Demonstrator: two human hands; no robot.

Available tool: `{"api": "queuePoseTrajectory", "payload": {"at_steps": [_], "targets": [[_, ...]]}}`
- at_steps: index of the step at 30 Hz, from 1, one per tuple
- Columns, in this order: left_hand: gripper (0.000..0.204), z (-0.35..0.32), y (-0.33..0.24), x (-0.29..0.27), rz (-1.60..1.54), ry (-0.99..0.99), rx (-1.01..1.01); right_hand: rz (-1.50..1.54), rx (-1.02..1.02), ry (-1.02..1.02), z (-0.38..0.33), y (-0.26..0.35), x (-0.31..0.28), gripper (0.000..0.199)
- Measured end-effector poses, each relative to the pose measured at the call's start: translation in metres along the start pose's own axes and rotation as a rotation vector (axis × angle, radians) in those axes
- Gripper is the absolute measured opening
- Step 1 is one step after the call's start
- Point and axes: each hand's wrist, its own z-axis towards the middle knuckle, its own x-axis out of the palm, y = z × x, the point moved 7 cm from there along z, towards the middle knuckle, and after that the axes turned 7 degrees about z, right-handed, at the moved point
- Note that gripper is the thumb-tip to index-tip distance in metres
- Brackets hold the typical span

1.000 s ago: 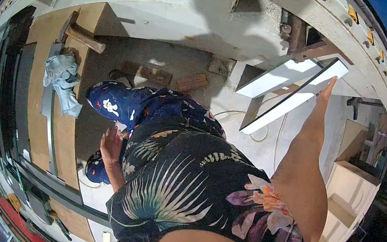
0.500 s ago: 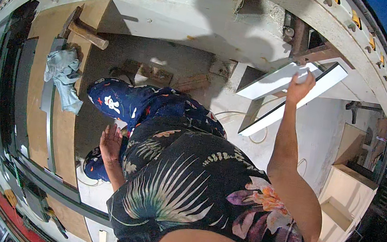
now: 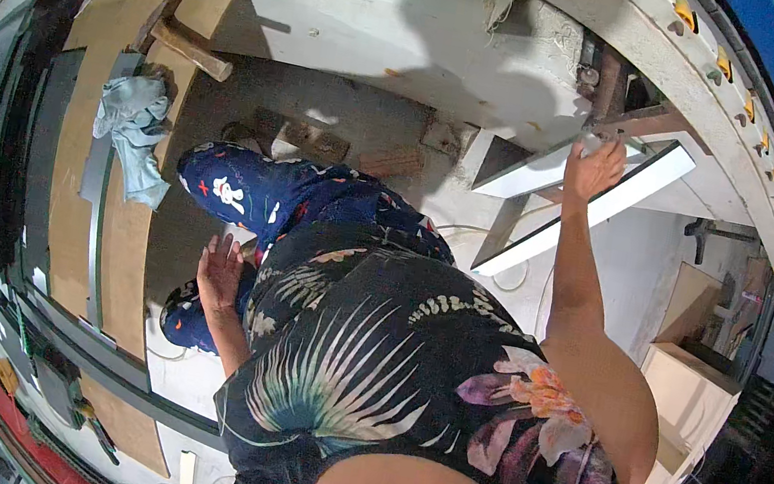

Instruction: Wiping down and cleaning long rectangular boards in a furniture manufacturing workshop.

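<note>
My right hand (image 3: 597,169) reaches up at the far right, its fingers curled around something small and whitish that I cannot make out. It is beside a brown metal bracket (image 3: 629,121) and over a frame of white bars (image 3: 604,211) with dark edges. My left hand (image 3: 221,275) is open, palm showing and fingers apart, beside my knee in patterned blue trousers (image 3: 313,200). Nothing is in it.
On the left, a hammer (image 3: 190,47) and a grey-blue cloth (image 3: 134,126) lie on a brown board (image 3: 128,247), with long dark metal strips (image 3: 39,167) alongside. A pale wooden box (image 3: 687,391) stands at right. A white beam (image 3: 728,134) curves overhead.
My right hand has shifted slightly left, from above the white bars toward the brown bracket, and its fingers are more curled. My left hand stays open. The view has shifted a little.
</note>
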Motion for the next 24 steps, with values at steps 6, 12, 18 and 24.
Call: {"api": "queuePoseTrajectory", "payload": {"at_steps": [6,12,18,24], "targets": [[0.051,0.006,-0.001,0.004,0.018,-0.072,-0.041,0.164,0.000,-0.056,-0.031,-0.012,-0.022,0.058],[0.052,0.005,-0.001,0.004,0.032,-0.066,-0.047,0.076,-0.174,0.149,-0.006,0.027,-0.038,0.053],[0.053,0.000,-0.005,0.009,0.051,-0.098,0.014,-0.020,-0.299,0.332,-0.002,0.026,-0.047,0.063],[0.051,0.006,-0.004,0.003,0.140,-0.096,0.005,-0.075,-0.465,0.403,0.002,-0.003,-0.043,0.044]]}}
